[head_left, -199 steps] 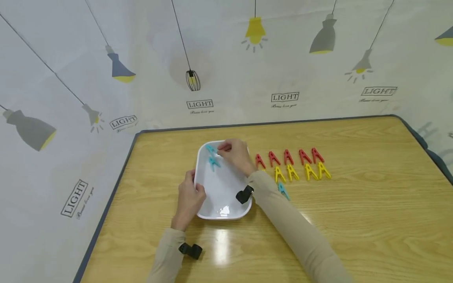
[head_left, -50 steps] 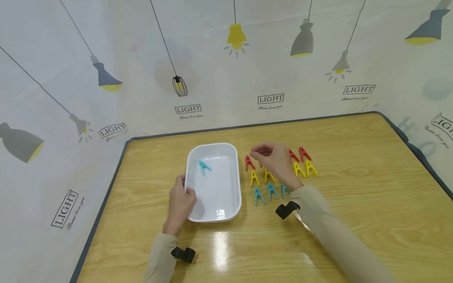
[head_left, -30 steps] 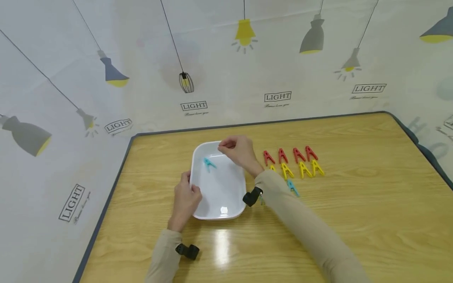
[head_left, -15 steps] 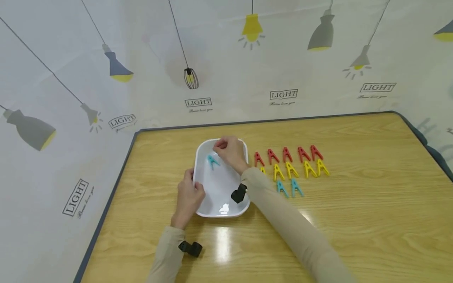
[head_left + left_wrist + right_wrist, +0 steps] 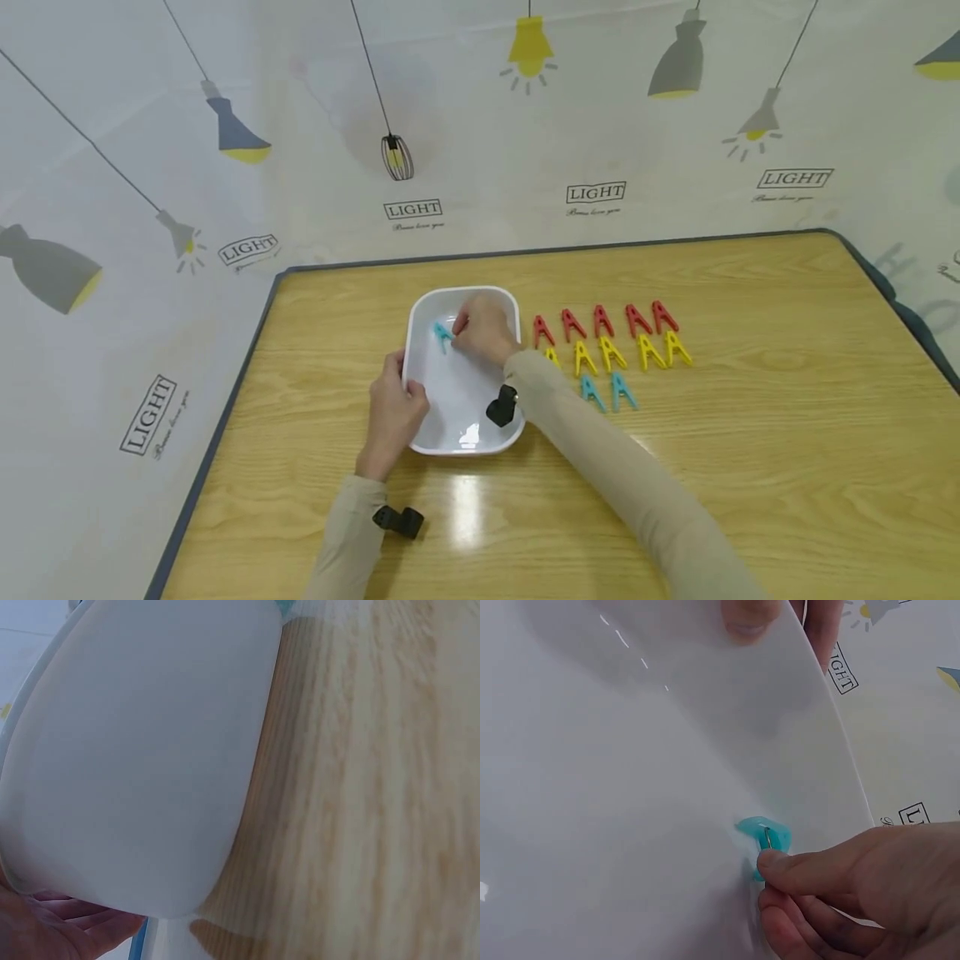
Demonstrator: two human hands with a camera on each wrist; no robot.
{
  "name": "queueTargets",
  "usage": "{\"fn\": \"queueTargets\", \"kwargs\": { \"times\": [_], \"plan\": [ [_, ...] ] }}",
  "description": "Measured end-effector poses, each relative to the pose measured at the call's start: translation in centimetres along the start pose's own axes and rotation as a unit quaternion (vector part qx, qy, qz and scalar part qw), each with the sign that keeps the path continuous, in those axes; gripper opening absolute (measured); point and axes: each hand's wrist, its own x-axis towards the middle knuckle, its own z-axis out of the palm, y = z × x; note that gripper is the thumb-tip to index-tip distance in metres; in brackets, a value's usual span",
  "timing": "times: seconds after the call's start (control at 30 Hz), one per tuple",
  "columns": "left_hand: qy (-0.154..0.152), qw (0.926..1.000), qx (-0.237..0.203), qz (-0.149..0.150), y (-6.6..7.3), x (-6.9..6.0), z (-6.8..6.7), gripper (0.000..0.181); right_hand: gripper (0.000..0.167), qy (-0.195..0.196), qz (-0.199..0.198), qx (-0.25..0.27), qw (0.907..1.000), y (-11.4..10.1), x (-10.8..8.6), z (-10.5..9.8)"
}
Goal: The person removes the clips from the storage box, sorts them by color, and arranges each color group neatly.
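A white rectangular tray stands on the table. My left hand grips its left rim, thumb over the edge on the inside; in the left wrist view, the fingers of that hand show beside the tray's outer wall. Inside the tray, towards the far end, lies one teal clothespin. My right hand reaches over it from the right. In the right wrist view, the right thumb and forefinger pinch the teal clothespin, hiding part of it.
Right of the tray, clothespins lie in rows: several red ones at the back, several yellow ones in the middle, two visible teal ones in front. My right forearm crosses the table just below them. A printed wall covering rises behind.
My right hand went from above the clothespin rows to above the tray's far end, then lowered onto the teal clothespin there. Earlier two teal clothespins showed in the tray. The left hand kept its hold.
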Motion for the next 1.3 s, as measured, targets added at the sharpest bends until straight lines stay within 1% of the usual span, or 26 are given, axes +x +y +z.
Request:
{"fn": "queueTargets", "kwargs": {
  "times": [0.1, 0.2, 0.37, 0.5, 0.7, 0.87, 1.13, 1.3],
  "plan": [
    [0.002, 1.0000, 0.001, -0.001, 0.0, 0.1, -0.1, 0.045, 0.005, 0.010, -0.003, -0.005, 0.9999, -0.1, 0.0, -0.1],
    [0.001, 1.0000, 0.000, -0.002, 0.1, 0.1, -0.1, 0.045, 0.004, 0.031, -0.012, -0.004, 0.9995, -0.1, 0.1, -0.2],
    [-0.004, 1.0000, 0.002, -0.001, 0.2, 0.0, 0.0, 0.046, 0.004, 0.055, -0.015, 0.028, 0.9980, -0.1, 0.1, -0.3],
    [-0.006, 0.9999, 0.007, 0.008, 0.2, 0.0, 0.1, 0.045, 0.008, 0.059, -0.007, 0.052, 0.9969, -0.6, -0.3, -0.7],
    [-0.011, 0.9998, 0.013, 0.009, 0.1, 0.0, 0.0, 0.046, 0.011, 0.068, 0.010, 0.064, 0.9956, -1.6, -1.0, -2.0],
    [-0.019, 0.9996, 0.020, 0.010, 0.2, 0.1, -0.2, 0.046, 0.011, 0.061, 0.020, 0.087, 0.9941, -1.5, -1.4, -2.9],
    [-0.032, 0.9994, 0.015, -0.003, -0.1, 0.2, 0.0, 0.047, 0.012, 0.056, -0.001, 0.102, 0.9932, -1.1, -3.1, -5.3],
    [-0.026, 0.9996, 0.012, 0.001, 0.0, 0.3, 0.1, 0.047, 0.011, 0.071, -0.018, 0.096, 0.9927, -0.2, -4.0, -6.7]
  ]
}}
